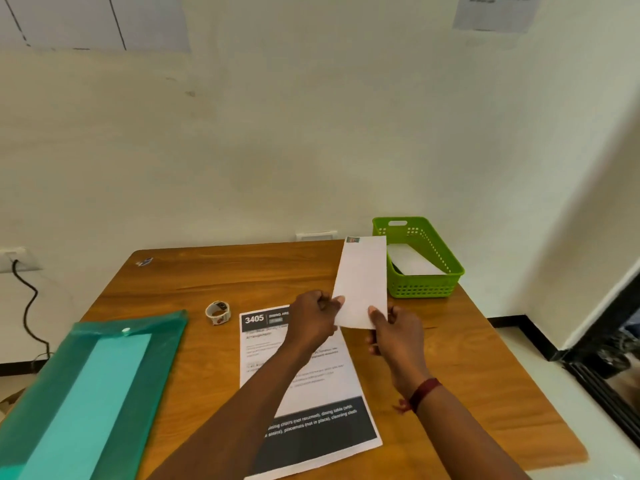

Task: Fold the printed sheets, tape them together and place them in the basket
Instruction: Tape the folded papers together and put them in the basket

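A folded white sheet [363, 282] is held up above the wooden table, its blank side toward me. My left hand [317, 318] pinches its lower left edge and my right hand [394, 332] pinches its lower right corner. Flat on the table beneath my arms lies a printed sheet [332, 386] headed "3405". A roll of tape [217, 312] rests to the left of that sheet. The green basket [424, 287] stands at the table's far right corner, just right of the raised sheet, with white paper inside.
A green translucent folder [86, 386] with a snap button covers the table's near left. A small scrap [144, 261] lies at the far left corner. The wall runs close behind the table [478, 393], and a black cable [29, 306] hangs at the left.
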The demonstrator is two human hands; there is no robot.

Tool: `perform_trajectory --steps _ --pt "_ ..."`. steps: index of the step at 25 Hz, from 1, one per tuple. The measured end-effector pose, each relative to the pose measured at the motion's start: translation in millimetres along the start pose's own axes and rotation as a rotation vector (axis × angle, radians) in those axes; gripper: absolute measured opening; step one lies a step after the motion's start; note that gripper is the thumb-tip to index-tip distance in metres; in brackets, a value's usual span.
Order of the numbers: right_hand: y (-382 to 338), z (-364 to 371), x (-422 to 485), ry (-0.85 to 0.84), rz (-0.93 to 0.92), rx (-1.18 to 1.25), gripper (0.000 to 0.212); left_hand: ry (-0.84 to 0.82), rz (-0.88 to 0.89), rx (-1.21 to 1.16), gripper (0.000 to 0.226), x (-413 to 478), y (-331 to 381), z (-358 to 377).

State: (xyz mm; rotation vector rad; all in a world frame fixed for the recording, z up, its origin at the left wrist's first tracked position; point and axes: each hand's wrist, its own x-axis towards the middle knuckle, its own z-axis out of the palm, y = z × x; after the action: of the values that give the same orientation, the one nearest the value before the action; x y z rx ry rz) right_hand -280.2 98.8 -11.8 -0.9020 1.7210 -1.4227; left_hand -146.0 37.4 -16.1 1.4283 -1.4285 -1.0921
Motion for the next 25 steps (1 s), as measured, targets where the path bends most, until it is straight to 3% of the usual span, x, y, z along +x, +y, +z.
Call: perform_trajectory --steps 4,8,12,15,18,25 --pt "-18.1 -38.0 46.1 0.080 -0.133 -0.148 0.011 -0.242 -0.119 -0.237 0.015 21.2 34.2 32.0" --pt "-26.4 -64.0 96.6 0.160 -0.176 -0.286 0.025 -0.328 -0.153 -0.303 0.023 45.2 59.8 64.5" --pt "-30.0 -83.2 144.7 0.239 -0.198 -0.488 0.026 -0.338 -0.192 -0.299 0.039 73.9 72.9 99.9" --pt "-30.6 -93.7 172.3 0.255 -0.204 -0.554 0.025 -0.356 -0.236 -0.308 0.033 92.4 74.7 123.5" --pt "-25.0 -100.2 192.4 0.265 -0.164 -0.608 0.025 -0.377 -0.257 -0.290 0.013 105.5 71.9 142.5" --pt "-6.1 -97.7 222.1 0.214 -0.153 -0.754 0.028 -0.237 -0.218 -0.176 0.029 119.7 57.4 165.4"
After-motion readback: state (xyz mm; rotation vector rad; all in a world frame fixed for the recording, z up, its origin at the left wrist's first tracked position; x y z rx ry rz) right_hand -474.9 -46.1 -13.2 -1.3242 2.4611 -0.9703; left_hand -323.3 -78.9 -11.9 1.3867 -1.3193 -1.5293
